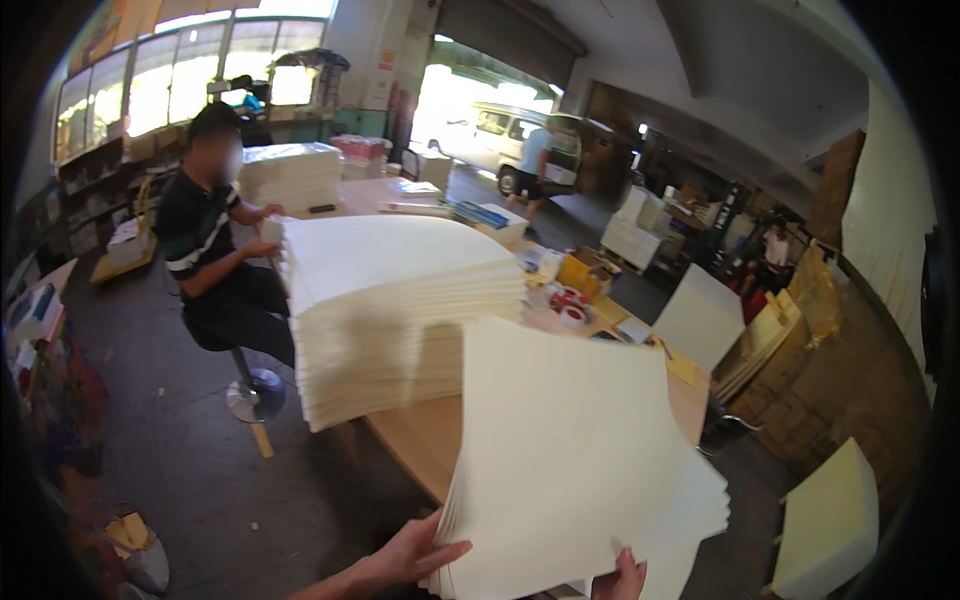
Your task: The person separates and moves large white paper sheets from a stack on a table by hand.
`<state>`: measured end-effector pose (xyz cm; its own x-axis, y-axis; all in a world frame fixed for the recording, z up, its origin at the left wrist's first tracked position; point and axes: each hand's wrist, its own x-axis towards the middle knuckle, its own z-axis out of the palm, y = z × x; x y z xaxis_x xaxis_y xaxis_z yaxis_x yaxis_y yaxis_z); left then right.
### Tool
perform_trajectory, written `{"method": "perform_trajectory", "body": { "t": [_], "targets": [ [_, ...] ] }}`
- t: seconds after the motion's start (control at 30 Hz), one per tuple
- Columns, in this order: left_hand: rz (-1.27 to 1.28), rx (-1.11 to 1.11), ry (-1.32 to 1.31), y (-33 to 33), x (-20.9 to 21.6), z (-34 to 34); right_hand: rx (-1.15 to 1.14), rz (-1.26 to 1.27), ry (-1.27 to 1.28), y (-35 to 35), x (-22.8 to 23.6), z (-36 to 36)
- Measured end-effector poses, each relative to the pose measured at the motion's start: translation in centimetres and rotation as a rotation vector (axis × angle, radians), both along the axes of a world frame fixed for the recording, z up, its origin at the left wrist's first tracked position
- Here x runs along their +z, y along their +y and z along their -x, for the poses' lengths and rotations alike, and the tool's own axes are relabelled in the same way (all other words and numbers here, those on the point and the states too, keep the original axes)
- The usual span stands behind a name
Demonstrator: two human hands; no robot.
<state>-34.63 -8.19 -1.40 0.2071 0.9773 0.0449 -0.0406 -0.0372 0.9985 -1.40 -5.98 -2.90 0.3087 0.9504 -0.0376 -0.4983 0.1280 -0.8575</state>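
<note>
A thick sheaf of large white paper sheets [560, 430] is held up between my two hands, its layers fanned at the right edge. My left hand [415, 550] is closed round the left edge, the thumb lying on top. At the near edge, my right hand [620, 577] grips the sheets with its thumb on the upper face; most of its fingers are hidden underneath. Just beyond stands a tall stack of white paper [400, 345] on the wooden table [410, 430]. Across it on the left, a seated person in a dark top [205, 215] touches the stack's far left corner.
Rolls of tape [572, 312] and a yellow-brown box [588, 272] lie on the table's right part. More paper piles [290, 175] stand behind. A pale block of sheets [828, 525] is at the lower right. A round stool base [256, 395] rests on the floor.
</note>
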Motion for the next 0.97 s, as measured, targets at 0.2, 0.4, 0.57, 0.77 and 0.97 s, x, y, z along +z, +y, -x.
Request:
{"method": "perform_trajectory", "body": {
  "t": [0.2,0.4,0.57,0.77,0.97],
  "targets": [
    [-0.286,0.392,-0.089,6.4,2.4,11.9,0.383,-0.106,0.185,15.1,8.7,14.6],
    [-0.313,0.615,-0.321,18.5,9.9,28.0,0.579,-0.174,0.384,33.3,12.1,32.7],
    [-0.151,0.432,-0.449,26.0,10.1,36.8,0.551,-0.069,0.428,41.5,11.6,41.7],
    [0.120,0.524,-0.519,28.6,4.2,41.4,0.549,0.121,0.114,42.5,7.6,43.3],
    [0.041,0.383,-0.640,30.7,3.3,41.8,0.732,-0.102,0.171,40.6,2.9,38.7]
  ]
}}
